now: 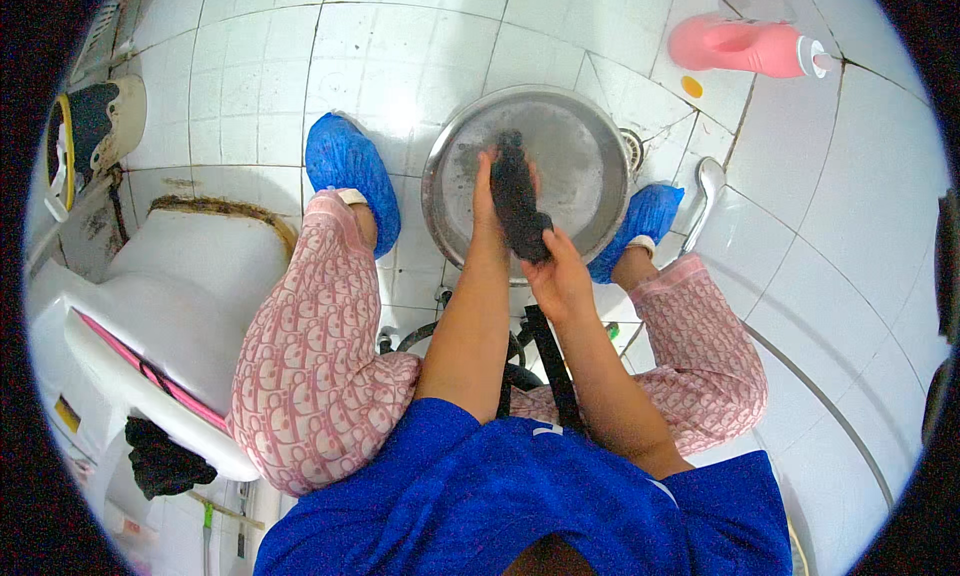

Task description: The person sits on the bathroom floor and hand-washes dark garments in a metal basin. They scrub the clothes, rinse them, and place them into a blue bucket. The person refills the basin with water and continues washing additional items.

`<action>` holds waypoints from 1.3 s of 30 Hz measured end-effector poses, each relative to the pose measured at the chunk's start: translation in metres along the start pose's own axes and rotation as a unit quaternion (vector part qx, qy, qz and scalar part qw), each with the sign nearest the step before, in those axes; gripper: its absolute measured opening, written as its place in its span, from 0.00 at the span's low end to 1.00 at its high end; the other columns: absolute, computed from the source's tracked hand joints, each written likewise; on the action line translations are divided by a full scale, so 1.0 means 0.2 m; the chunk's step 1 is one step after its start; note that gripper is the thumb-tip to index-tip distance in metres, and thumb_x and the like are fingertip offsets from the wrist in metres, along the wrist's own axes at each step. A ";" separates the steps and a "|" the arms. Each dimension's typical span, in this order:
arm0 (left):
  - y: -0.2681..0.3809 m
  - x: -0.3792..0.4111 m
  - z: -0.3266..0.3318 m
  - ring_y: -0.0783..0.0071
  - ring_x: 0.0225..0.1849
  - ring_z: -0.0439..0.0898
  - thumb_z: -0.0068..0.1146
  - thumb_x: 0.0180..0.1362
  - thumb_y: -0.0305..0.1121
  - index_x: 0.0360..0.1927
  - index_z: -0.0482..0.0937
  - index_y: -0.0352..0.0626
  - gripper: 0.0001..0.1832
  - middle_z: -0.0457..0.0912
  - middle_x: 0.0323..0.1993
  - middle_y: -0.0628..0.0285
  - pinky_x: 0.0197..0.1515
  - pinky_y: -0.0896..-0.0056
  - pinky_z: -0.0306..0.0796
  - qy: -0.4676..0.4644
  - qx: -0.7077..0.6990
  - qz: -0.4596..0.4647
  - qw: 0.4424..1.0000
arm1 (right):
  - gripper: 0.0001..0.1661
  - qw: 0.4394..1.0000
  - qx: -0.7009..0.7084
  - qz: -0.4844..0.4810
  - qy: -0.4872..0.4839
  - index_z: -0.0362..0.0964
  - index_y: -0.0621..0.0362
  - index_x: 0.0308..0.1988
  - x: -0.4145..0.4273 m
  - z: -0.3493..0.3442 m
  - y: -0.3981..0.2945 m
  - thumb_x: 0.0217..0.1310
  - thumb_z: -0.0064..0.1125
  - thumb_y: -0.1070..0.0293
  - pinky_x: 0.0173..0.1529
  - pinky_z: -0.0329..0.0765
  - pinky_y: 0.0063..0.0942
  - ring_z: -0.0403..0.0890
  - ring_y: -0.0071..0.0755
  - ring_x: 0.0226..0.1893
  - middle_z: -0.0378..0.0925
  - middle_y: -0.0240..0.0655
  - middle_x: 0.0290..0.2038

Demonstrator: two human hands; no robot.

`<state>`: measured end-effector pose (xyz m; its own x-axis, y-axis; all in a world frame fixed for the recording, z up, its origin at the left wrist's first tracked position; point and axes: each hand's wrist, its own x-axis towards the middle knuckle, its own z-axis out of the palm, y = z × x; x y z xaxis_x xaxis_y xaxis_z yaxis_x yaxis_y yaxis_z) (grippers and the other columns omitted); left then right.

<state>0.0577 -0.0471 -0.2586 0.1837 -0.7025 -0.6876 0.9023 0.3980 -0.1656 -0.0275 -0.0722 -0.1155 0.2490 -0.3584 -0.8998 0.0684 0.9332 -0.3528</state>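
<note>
A wet-looking bundle of black cloth (516, 193), long and narrow, lies between my two hands above a round metal basin (592, 231). My left hand (486, 190) supports it along the left side, its fingers partly hidden behind the cloth. At the lower end, my right hand (561, 280) pinches the cloth between thumb and fingers. The basin stands on the floor between my feet and seems to hold some shallow, cloudy water.
Blue shoe covers (352, 178) wrap my feet. A white toilet (187, 276) stands at left, with another black cloth (166, 460) near it. At right are a floor drain (634, 150), a hand shower (709, 182), its hose (817, 392) and a pink bottle (739, 45).
</note>
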 end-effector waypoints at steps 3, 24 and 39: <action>0.00 -0.01 0.13 0.71 0.26 0.76 0.53 0.55 0.55 0.39 0.73 0.47 0.22 0.77 0.31 0.60 0.28 0.68 0.74 0.092 -0.039 0.044 0.994 | 0.16 0.965 -0.231 -0.120 0.047 0.67 0.62 0.46 -0.11 0.02 0.05 0.62 0.51 0.65 0.30 0.78 0.26 0.77 0.25 0.33 0.73 0.34 0.38; 0.15 0.06 -0.12 0.67 0.48 0.73 0.55 0.51 0.24 0.41 0.78 0.43 0.12 0.77 0.45 0.60 0.50 0.71 0.66 0.273 0.520 0.329 0.740 | 0.18 0.644 -0.655 -0.385 0.092 0.70 0.63 0.42 0.89 -0.39 -0.09 0.47 0.56 0.73 0.48 0.70 0.41 0.74 0.55 0.44 0.74 0.53 0.39; -0.03 -0.21 0.33 0.63 0.47 0.76 0.59 0.46 0.33 0.38 0.80 0.54 0.12 0.79 0.43 0.63 0.43 0.53 0.69 -0.001 0.906 0.230 0.355 | 0.12 0.874 -0.312 -0.368 -0.068 0.72 0.63 0.39 -0.03 0.00 -0.30 0.50 0.54 0.76 0.26 0.77 0.23 0.78 0.26 0.26 0.76 0.36 0.28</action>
<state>0.0710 -0.0581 -0.1818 0.4724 -0.8106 -0.3459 -0.4556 -0.5606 0.6915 -0.0333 -0.1263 -0.0894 0.4752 -0.8085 -0.3470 -0.2701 0.2413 -0.9321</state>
